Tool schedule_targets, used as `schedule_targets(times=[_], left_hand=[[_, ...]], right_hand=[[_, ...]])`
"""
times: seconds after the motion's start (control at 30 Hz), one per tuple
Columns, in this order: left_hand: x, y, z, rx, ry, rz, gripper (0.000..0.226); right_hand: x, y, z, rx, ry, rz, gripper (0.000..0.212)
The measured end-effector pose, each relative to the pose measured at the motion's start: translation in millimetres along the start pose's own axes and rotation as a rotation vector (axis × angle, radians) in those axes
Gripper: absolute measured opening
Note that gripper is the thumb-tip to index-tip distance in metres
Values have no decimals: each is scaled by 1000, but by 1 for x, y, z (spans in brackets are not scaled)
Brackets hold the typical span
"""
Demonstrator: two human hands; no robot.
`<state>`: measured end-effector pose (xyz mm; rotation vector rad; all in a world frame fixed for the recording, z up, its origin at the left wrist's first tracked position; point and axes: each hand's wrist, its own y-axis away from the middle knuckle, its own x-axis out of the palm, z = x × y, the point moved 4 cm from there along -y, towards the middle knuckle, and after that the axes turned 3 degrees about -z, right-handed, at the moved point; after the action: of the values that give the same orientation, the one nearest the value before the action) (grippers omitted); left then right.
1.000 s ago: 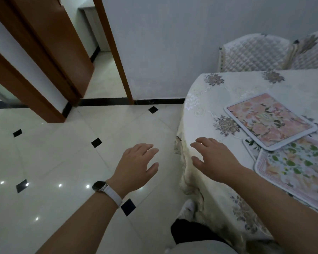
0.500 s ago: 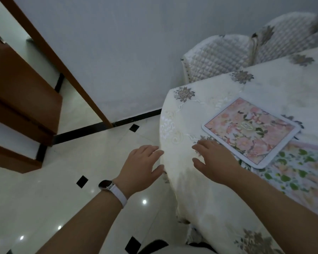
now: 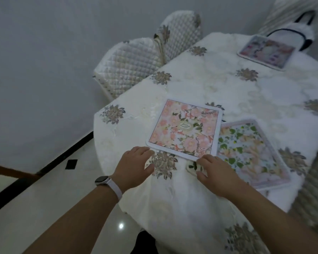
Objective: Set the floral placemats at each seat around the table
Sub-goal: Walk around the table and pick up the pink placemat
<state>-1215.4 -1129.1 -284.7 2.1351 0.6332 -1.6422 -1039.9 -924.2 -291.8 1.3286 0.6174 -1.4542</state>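
A pink floral placemat (image 3: 185,128) lies flat near the table's front edge. Partly under its right side lies a green-leaf floral placemat (image 3: 246,154), and the corner of another mat (image 3: 192,165) peeks out below. A third, purple-toned placemat (image 3: 266,51) sits at the far side. My left hand (image 3: 136,165) hovers with straight fingers at the pink mat's near left corner. My right hand (image 3: 212,171) reaches with its fingertips to the mat's near right corner, over the peeking corner. Neither hand holds anything.
The table wears a white embroidered cloth (image 3: 200,85). Two quilted chairs (image 3: 132,65) stand at the far left against the grey wall. A white bag with dark handles (image 3: 173,43) sits behind the far mat. Tiled floor (image 3: 35,208) lies to the left.
The view swung right from the doorway onto the table. Both hands moved forward from the table's edge to the near corners of the pink mat.
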Motion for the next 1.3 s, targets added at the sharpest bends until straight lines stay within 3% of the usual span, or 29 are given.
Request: schedule_targets(times=[0.17,0.23,0.37,0.47,0.6,0.83,0.97,1.13,1.3], left_hand=[[18,-51,29,57,110,95,56],[24,-70,40,-6,214,144,64],[47,-101,63,-182,348,259,50],[60,-117,71,-298,426,303,49],[63,-135,71,-429,538,239,57],[68,-161,77,-683,662,225,53],[74,-176,78,-758,723,216,30],[75,-198,79,-782,774,171,27],[75,-209,74,-803,870,120,21]], right_hand=[[11,-8,-7,259,-102,36,45],[14,-13,-11,399,-202,53,47],[18,-22,-24,674,-441,20,50],[22,-30,-34,770,-538,-40,34],[19,-46,-41,880,-717,-185,14],[13,-88,-58,994,-988,-305,33],[16,-107,-73,1031,-1064,-285,21],[10,-123,-91,1004,-1143,-278,17],[8,-129,-98,1011,-1113,-295,31]])
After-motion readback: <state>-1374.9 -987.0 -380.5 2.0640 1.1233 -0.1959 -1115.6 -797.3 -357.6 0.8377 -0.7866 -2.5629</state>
